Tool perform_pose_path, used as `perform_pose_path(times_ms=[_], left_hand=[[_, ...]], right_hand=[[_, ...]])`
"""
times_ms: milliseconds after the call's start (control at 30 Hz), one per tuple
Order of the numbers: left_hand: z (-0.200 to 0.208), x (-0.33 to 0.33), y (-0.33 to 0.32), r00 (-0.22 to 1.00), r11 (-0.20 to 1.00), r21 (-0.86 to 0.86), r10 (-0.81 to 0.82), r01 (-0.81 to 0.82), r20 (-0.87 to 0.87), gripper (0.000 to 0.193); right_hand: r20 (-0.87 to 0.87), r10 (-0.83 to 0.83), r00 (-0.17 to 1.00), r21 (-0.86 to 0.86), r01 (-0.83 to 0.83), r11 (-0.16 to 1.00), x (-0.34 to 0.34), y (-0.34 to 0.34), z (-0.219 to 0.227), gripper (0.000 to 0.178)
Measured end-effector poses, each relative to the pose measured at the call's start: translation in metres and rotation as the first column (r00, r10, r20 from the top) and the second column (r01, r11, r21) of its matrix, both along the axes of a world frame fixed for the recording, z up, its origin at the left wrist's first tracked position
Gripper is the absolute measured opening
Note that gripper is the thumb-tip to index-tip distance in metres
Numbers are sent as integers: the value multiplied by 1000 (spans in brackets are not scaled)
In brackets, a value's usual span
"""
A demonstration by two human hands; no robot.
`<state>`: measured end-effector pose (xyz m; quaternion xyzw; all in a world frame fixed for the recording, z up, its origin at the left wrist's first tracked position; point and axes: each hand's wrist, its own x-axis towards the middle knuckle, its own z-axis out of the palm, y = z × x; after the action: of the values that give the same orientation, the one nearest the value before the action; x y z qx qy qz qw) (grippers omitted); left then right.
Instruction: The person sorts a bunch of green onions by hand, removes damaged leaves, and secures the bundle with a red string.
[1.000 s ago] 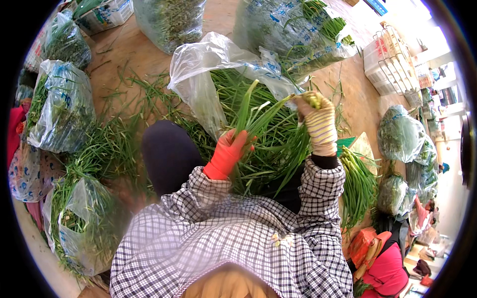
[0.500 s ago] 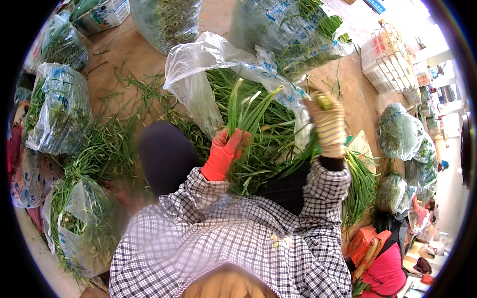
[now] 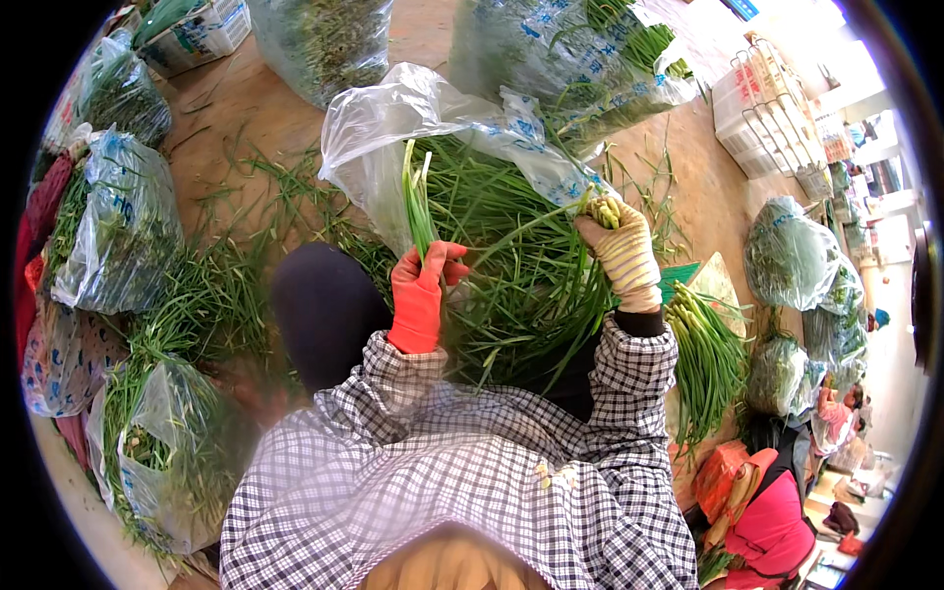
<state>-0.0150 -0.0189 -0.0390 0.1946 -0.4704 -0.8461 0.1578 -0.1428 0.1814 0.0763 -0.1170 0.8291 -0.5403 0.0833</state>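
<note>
left hand [image 3: 421, 295] gripping green stalks [image 3: 417, 202], right hand [image 3: 621, 251] in clear printed bag [image 3: 393, 118]

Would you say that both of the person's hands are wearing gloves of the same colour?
No: the left hand wears an orange-red glove, while the right hand wears a pale striped knit glove, each gripping green stalks.

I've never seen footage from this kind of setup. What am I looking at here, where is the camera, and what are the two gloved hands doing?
There is no machine: a person wears a wide-angle camera on the head, looking down, so edges bend and the checked sleeves enter from below. The left hand, in an orange glove, holds a small bunch of green stalks upright. The right hand, in a striped yellow glove, grips stalk ends at the edge of an open clear plastic bag full of greens. More filled bags and loose stalks lie around on the brown floor.
</note>
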Motion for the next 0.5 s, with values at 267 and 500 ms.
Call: perform_pose_path(times_ms=[267,500], left_hand=[[41,-12,22,978,983,-19,-183,182,-96,23],[18,-11,32,945,944,67,-319,324,-71,19]], right_hand=[[393,187,900,-248,-92,964,32,-34,6,11],[214,44,976,-277,18,961,37,-48,6,14]])
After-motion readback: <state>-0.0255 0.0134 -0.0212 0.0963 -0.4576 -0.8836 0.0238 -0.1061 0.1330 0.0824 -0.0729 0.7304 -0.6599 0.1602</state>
